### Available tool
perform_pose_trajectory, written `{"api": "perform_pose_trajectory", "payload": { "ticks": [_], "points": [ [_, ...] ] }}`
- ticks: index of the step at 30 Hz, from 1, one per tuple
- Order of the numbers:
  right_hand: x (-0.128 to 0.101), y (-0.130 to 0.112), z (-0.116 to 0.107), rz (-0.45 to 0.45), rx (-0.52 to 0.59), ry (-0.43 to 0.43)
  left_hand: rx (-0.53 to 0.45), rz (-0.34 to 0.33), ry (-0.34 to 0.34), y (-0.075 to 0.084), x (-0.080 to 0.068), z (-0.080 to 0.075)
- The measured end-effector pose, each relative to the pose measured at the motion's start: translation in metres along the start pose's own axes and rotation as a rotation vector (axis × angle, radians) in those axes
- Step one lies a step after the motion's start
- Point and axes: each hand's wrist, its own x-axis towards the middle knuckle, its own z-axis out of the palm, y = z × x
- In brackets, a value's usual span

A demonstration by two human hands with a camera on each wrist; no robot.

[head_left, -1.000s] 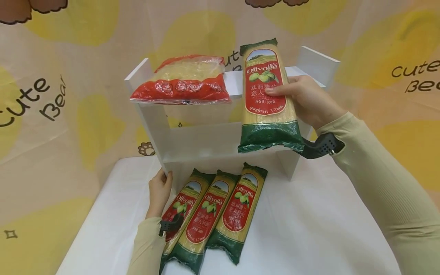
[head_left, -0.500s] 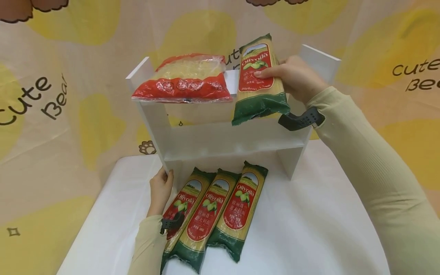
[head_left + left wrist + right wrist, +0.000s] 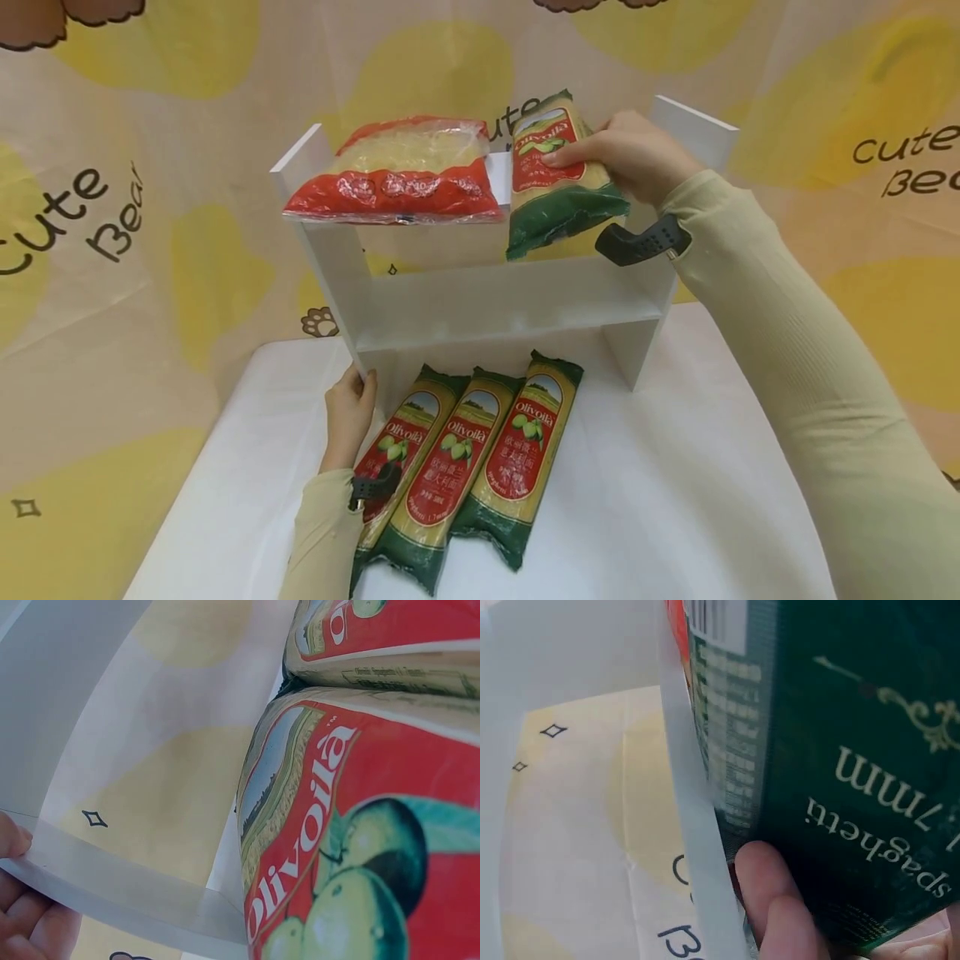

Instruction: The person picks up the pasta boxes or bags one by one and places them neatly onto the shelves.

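In the head view my right hand [image 3: 641, 158] grips a green-and-yellow spaghetti pack [image 3: 568, 218] over the right part of the white shelf's top board, thumb across its red label. The pack tilts, its lower end toward me and jutting past the board's front edge. In the right wrist view fingers [image 3: 769, 892] lie under the pack's green printed side [image 3: 840, 750], close to the board edge [image 3: 697, 810]. My left hand [image 3: 350, 417] holds the lower left upright of the white shelf [image 3: 487, 300]; the left wrist view shows thumb and fingers pinching its edge [image 3: 112, 881].
A red-and-clear bag of pasta [image 3: 408, 187] lies on the top board's left, overhanging the front. Three spaghetti packs [image 3: 521, 458] lie side by side on the white table [image 3: 637, 500] before the shelf, partly beneath it. A patterned cloth [image 3: 825, 67] hangs behind.
My right hand has carried the spaghetti pack up and back over the top board, tipping its upper end away from me. The left hand stays on the shelf.
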Motion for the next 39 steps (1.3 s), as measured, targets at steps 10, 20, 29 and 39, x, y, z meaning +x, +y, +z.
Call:
{"api": "perform_pose_trajectory", "payload": {
  "ticks": [10,20,29,39],
  "points": [
    [0.004,-0.003,0.002,0.014,-0.014,0.004,-0.003,-0.002,-0.002,-0.001,0.0,0.002],
    [0.006,-0.005,0.007,-0.014,-0.152,0.044,-0.005,-0.023,0.011,-0.003,-0.004,-0.006],
    [0.003,0.0,-0.008,-0.068,-0.287,0.088,-0.001,-0.012,0.018,-0.002,0.001,-0.006],
    [-0.003,0.012,-0.023,-0.089,-0.319,0.087,0.002,-0.012,0.015,0.002,0.002,-0.003]
  ]
}}
